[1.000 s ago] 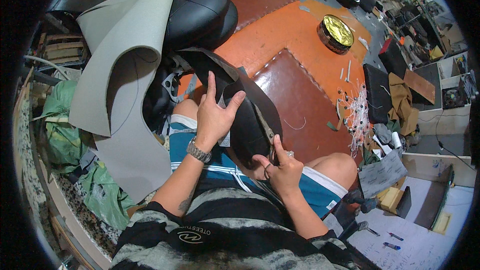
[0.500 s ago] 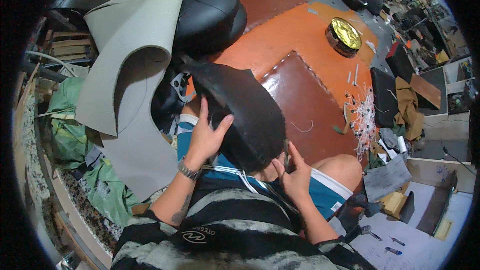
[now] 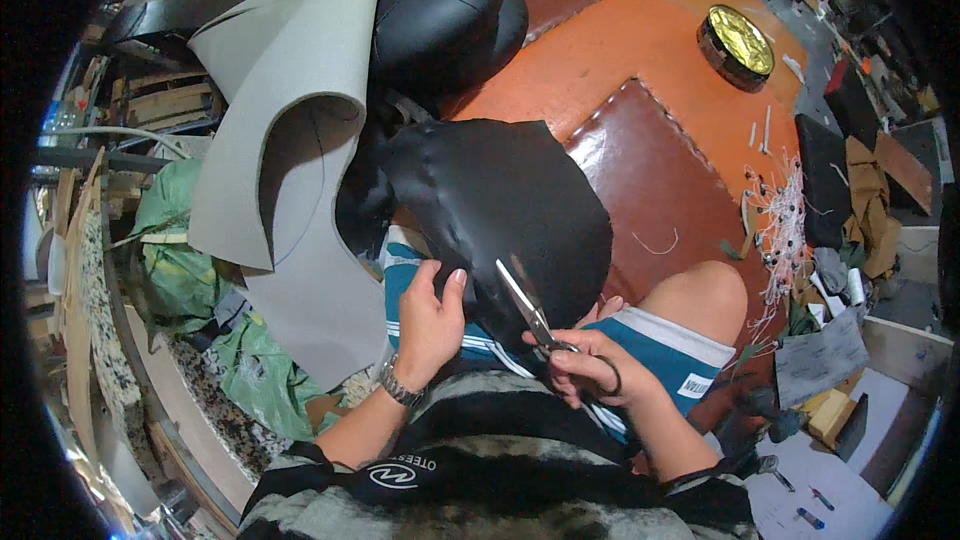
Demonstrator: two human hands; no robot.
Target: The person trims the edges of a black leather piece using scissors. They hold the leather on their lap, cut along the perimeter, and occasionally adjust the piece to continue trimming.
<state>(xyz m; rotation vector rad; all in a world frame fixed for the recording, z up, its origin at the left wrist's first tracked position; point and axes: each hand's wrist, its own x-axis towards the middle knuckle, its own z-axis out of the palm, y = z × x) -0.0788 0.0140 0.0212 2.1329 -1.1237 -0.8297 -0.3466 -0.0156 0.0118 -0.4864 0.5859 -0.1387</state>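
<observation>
Grey sheet: at 9 to 10 o'clock from the black piece, curled over on itself, its position among the things around it unchanged.
Brown mat: on the floor at 3 o'clock, partly covered by the piece in this view.
Cushion: at 11 o'clock, beyond the piece's far edge; no change there.
Black piece: over the lap, near the middle of the view. A second ago it stood more on edge and folded; now its broad face is turned up, spread out, with its far edge toward 12 o'clock. The face is easier to see and reach, which I judge to be a turning of the work rather than a cut in progress.
Left hand: at 7 o'clock, by the near edge. Its spread has narrowed, thumb and fingers now closer with a small gap; I cannot tell whether this grip pinches the piece.
Right hand: at 5 o'clock, grip wrapped firmly about the scissor handles.
Scissors: mostly hidden half a second ago, now in plain view over the near part of the piece, tip toward 11 o'clock. The blades look closed together, so probably not cutting at this instant.
</observation>
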